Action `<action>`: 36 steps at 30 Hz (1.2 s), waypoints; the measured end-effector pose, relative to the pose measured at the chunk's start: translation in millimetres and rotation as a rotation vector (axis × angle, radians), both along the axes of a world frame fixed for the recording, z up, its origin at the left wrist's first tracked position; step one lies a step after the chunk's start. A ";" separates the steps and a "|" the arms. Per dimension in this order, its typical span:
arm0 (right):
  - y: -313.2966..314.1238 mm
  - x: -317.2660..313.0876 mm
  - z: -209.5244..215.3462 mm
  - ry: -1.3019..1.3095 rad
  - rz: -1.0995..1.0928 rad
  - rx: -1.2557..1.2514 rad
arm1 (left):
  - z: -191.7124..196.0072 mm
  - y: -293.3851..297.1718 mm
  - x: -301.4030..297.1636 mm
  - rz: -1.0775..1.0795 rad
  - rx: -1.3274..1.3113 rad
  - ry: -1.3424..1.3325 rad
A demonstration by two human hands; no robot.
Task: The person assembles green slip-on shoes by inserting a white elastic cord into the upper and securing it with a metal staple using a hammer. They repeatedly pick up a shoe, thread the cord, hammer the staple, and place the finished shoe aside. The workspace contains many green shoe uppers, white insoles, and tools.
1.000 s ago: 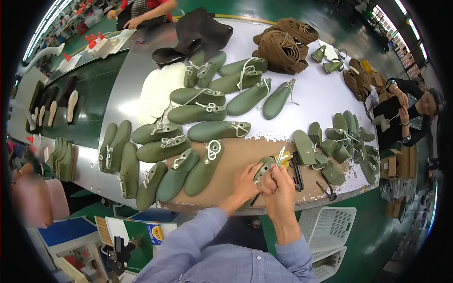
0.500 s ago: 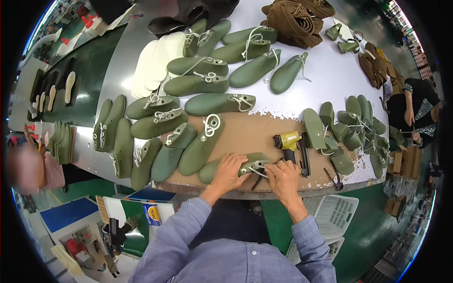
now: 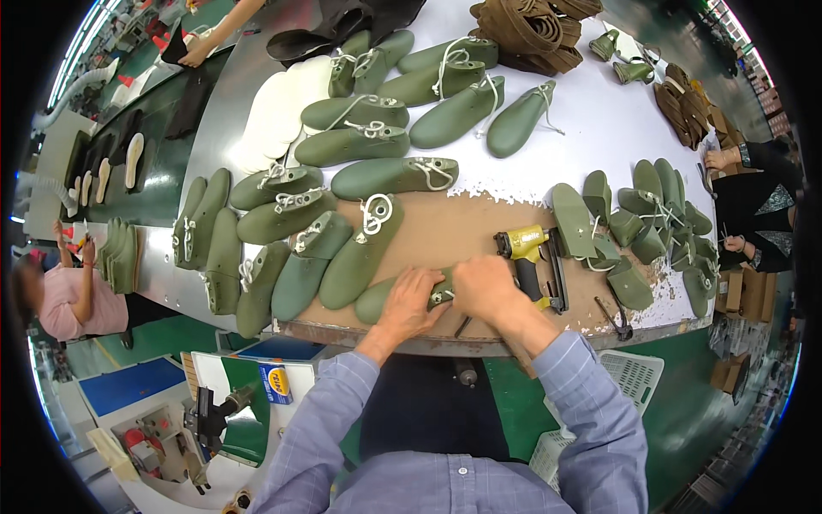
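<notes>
A green shoe last point(image 3: 372, 301) lies on its side near the table's front edge. My left hand point(image 3: 410, 301) is closed over its middle and presses it to the board. My right hand point(image 3: 485, 289) is a fist at the last's heel end. What that fist holds is hidden; a narrow brown piece point(image 3: 521, 357) shows below the wrist, its kind unclear. Just right of the fist lies a yellow and black pneumatic staple gun point(image 3: 524, 243). Another green last point(image 3: 364, 257) with a looped white cord stands behind my left hand.
Several green lasts with white cords point(image 3: 368, 147) lie left and behind; more point(image 3: 634, 218) are piled at right. Pincers point(image 3: 618, 320) rest by the front edge. Pale insoles point(image 3: 278, 107) and brown material point(image 3: 531, 38) lie farther back. Co-workers point(image 3: 77, 295) are at left and right.
My right hand has gone from pinching the white cord to a fist over the heel end, its forearm swung across. My left hand stays on the last. A co-worker's arm has appeared at the upper left.
</notes>
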State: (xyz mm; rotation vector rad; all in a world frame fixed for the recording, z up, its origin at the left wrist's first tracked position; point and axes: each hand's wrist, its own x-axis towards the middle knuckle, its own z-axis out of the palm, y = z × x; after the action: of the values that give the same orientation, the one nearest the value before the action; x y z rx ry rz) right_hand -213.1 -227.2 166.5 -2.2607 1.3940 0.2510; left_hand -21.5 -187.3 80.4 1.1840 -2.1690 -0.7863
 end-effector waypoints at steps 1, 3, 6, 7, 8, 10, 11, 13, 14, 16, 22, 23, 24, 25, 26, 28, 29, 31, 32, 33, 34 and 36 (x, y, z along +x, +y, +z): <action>6.5 1.3 -0.5 -0.018 0.076 -0.093 | -0.3 -0.2 0.3 -0.002 0.002 -0.005; 5.7 -12.2 0.0 -0.129 -0.049 0.007 | 1.7 1.5 0.1 0.023 -0.043 0.004; 11.1 -11.9 11.4 -0.122 0.003 -0.145 | 5.5 -0.4 -3.3 0.050 0.003 -0.007; 11.2 -9.2 5.6 -0.111 0.102 -0.242 | 6.2 2.1 -3.1 0.050 0.041 -0.025; 9.7 -7.5 -1.0 -0.100 0.200 -0.340 | 3.6 7.8 -4.0 0.062 0.025 -0.017; -2.6 -18.1 -0.5 -0.133 0.303 -0.240 | 1.8 5.0 -3.8 0.076 -0.035 0.008; 0.0 -16.7 0.5 -0.093 0.298 -0.193 | 1.7 2.6 -0.6 0.066 -0.059 0.006; 14.8 -4.8 -7.4 -0.045 0.274 -0.172 | 0.9 5.4 -1.0 0.064 -0.079 0.014; 14.0 -7.8 -13.8 -0.055 0.217 -0.126 | 0.2 4.8 -4.1 0.063 -0.049 0.022; 5.5 -8.0 -19.6 -0.082 0.097 -0.040 | 1.4 1.1 -7.7 0.055 0.008 0.029; 53.5 -25.5 3.9 -0.817 -0.789 -0.272 | 0.3 8.2 0.8 0.109 0.052 0.041; 81.8 -34.6 -9.9 -0.815 -0.882 -0.184 | 1.8 7.6 -0.4 0.106 0.043 0.039; 103.1 -41.6 -31.2 -0.810 -0.985 -0.100 | 3.0 5.5 -3.1 0.092 0.032 0.038; 115.0 -33.7 -44.1 -0.710 -0.869 -0.086 | 2.5 5.7 -4.2 0.078 0.026 0.029; 122.7 -16.4 -55.1 -0.617 -0.759 -0.073 | 0.9 5.9 -4.3 0.075 0.019 0.033; 107.5 14.9 -72.5 -0.692 -0.850 0.033 | -3.3 4.0 -5.9 0.062 -0.005 0.044; 102.7 19.3 -82.7 -0.658 -0.826 -0.021 | -4.1 3.4 -7.5 0.062 -0.004 0.033; 98.2 28.1 -94.0 -0.588 -0.785 -0.128 | -4.6 3.6 -6.5 0.058 -0.001 0.008; 102.5 27.3 -95.3 -0.812 -0.948 0.035 | -4.5 3.9 -4.3 0.062 -0.001 -0.008; 106.7 24.2 -87.3 -1.024 -1.095 0.209 | -5.6 6.2 -2.7 0.077 0.003 -0.013; 109.7 18.8 -77.5 -1.230 -1.233 0.384 | -5.5 6.7 -3.7 0.092 0.004 -0.010; 112.7 18.5 -64.4 -1.508 -1.290 0.311 | -4.5 4.6 -4.6 0.068 0.001 -0.024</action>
State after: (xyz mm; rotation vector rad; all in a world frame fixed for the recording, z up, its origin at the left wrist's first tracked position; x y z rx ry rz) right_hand -194.6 -114.5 102.2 -0.4486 1.2916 -1.2344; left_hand -26.1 -182.7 75.9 1.2670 -2.1355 -0.7475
